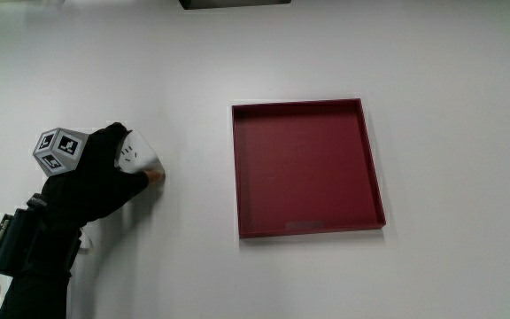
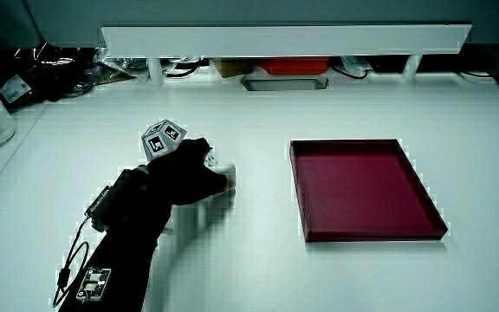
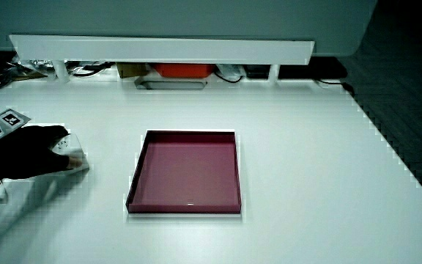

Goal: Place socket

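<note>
The gloved hand (image 1: 104,173) rests on the white table beside the red tray (image 1: 308,229), with its fingers curled around a white socket (image 1: 138,152). The socket shows only partly under the glove; a small face with dark slots peeks out past the fingertips. In both side views the hand (image 2: 184,173) (image 3: 28,150) covers most of the socket (image 2: 223,169) (image 3: 75,150), which sits on the table surface. The patterned cube (image 1: 58,149) rides on the back of the hand. The tray holds nothing.
A low white partition (image 2: 284,39) runs along the table's edge farthest from the person, with cables and an orange box (image 2: 288,65) under it. A small circuit board on a wire (image 2: 89,284) hangs from the forearm. A dark object (image 1: 235,3) lies at the table's edge.
</note>
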{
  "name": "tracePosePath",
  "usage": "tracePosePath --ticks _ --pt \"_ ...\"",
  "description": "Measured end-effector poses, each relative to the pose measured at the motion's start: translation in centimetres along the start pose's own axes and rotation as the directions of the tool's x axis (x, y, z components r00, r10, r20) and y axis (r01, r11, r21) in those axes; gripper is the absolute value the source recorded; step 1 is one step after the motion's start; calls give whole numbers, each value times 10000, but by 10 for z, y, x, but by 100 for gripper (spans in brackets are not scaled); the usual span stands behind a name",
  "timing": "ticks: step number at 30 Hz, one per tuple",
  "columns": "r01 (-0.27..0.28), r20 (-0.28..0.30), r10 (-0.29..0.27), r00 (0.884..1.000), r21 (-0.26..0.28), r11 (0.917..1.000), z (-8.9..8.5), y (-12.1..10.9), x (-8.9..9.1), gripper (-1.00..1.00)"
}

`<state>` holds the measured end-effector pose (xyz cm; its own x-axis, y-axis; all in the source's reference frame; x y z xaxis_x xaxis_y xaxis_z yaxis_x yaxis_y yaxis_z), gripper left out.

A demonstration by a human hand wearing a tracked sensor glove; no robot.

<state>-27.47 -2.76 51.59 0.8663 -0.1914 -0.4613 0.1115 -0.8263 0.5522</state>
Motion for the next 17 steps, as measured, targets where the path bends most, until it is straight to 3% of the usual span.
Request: tracePosePath --ticks 5,8,9,10,12,14,17 --pt "-183 -95 181 9998 -297 9994 0 -4 -2 -64" --pt "-235 -540 246 9982 208 9995 8 -18 9 -76" --pt "120 -856 -82 9963 437 9990 12 -23 14 -80" --pt "-77 -557 100 9984 417 9991 13 -29 16 -84" --pt "30 -1302 23 9915 407 9992 23 -48 34 -92" --pt "321 -2394 -195 9707 487 9983 30 -67 56 -100" --pt "435 -1820 -484 9821 -308 9986 22 -85 68 -100"
